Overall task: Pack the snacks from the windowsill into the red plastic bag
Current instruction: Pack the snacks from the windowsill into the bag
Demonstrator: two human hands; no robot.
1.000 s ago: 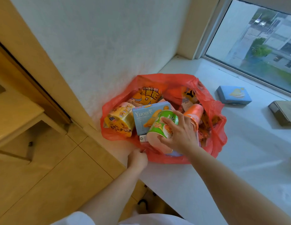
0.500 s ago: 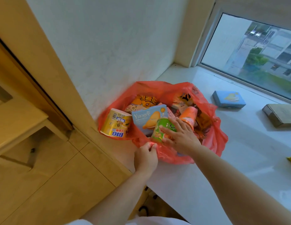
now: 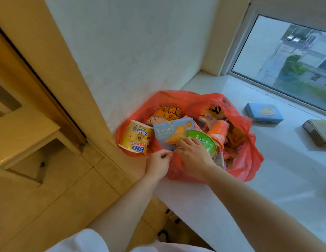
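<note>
With the left hand (image 3: 159,161) pinching the rim of the red plastic bag (image 3: 247,160) on the windowsill (image 3: 267,179), the right hand (image 3: 193,153) pressed the green-lidded cup (image 3: 202,142) in, and the blue box (image 3: 264,113) by the window seemingly came next.

green-lidded cup (image 3: 202,142): near side hidden under the right hand (image 3: 192,157)
Yuogee box (image 3: 172,133): lower corner covered by the same hand
red plastic bag (image 3: 247,157): bottom contents buried, too jumbled to name (orange wrappers, mostly)
brown box (image 3: 317,131): cut off by the right edge
left hand (image 3: 158,163): fingertips curled on the bag's rim, pinch unclear
</note>
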